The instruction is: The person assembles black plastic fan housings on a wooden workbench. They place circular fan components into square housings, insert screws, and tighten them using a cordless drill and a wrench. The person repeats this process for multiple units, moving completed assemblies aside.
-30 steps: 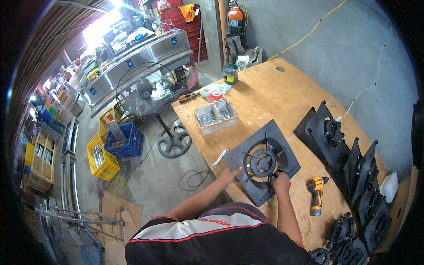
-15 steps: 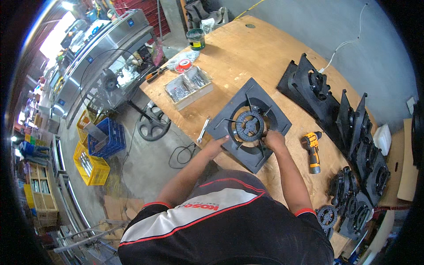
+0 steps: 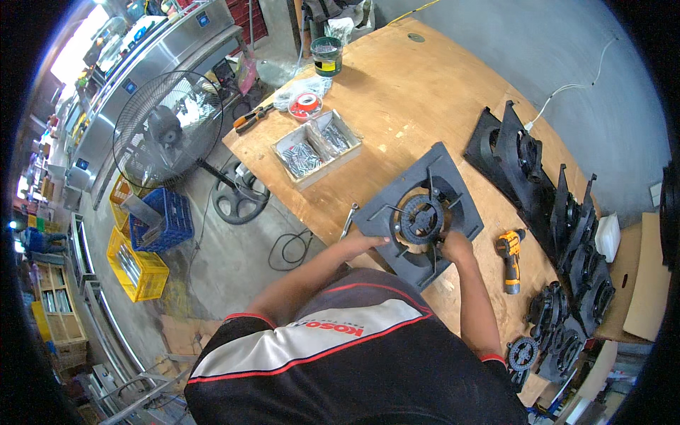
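Observation:
A black square gas stove grate plate (image 3: pixel 450 185), with raised pot-support arms, lies askew on the wooden table before me. A round toothed burner ring (image 3: pixel 422 219) sits in its middle opening. My left hand (image 3: pixel 360 246) grips the plate's near-left edge, thumb on top and the other fingers mostly hidden. My right hand (image 3: pixel 457 248) reaches over the near-right side, its fingers curled against the ring's right edge; the fingertips are hidden. By the plate's left corner lies a metal wrench (image 3: pixel 348 219). A yellow-and-black cordless drill (image 3: pixel 511 262) rests to the right.
A divided box (image 3: pixel 317 150) of screws, pliers (image 3: pixel 253 118), a tape roll (image 3: pixel 306 105) and a green tub (image 3: pixel 326 57) occupy the table's left side. More black grate plates (image 3: pixel 511 157) and burner rings (image 3: pixel 523 353) line the right. A standing fan (image 3: pixel 167 129) and crates (image 3: pixel 164 218) stand left.
The whole view has shifted a little, so the table's things appear farther right and lower. Both hands keep nearly the same places on the plate and ring.

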`<state>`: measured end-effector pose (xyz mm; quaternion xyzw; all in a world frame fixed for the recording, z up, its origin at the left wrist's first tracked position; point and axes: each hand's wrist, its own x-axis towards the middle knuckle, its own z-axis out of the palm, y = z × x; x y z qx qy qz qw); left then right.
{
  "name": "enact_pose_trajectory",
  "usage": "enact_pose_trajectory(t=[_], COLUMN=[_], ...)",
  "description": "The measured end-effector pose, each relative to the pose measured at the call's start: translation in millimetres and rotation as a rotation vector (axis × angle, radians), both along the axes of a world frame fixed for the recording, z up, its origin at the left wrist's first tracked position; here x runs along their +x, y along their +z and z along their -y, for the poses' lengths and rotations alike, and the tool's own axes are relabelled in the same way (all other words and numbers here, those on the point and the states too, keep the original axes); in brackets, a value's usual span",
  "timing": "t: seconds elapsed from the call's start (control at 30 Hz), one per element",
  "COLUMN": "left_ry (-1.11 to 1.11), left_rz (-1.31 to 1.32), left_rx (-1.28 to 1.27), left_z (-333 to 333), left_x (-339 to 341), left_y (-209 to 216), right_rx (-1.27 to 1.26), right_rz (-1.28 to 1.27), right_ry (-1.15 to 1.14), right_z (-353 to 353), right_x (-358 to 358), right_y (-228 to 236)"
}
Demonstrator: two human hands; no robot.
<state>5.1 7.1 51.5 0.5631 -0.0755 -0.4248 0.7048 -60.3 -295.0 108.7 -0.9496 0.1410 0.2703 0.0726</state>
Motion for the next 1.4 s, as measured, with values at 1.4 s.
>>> enact_pose_trajectory(t=[1.4], left_ry=[-0.436], left_rz=[1.132], left_rx=[1.456], left_z=[-34.3], left_x=[310.5], left_y=[41.2], right_rx=[-0.115], right_rz=[0.928], right_ry=[-0.928], right_z=[6.6], right_x=[-155.2], right_y=[-79.8])
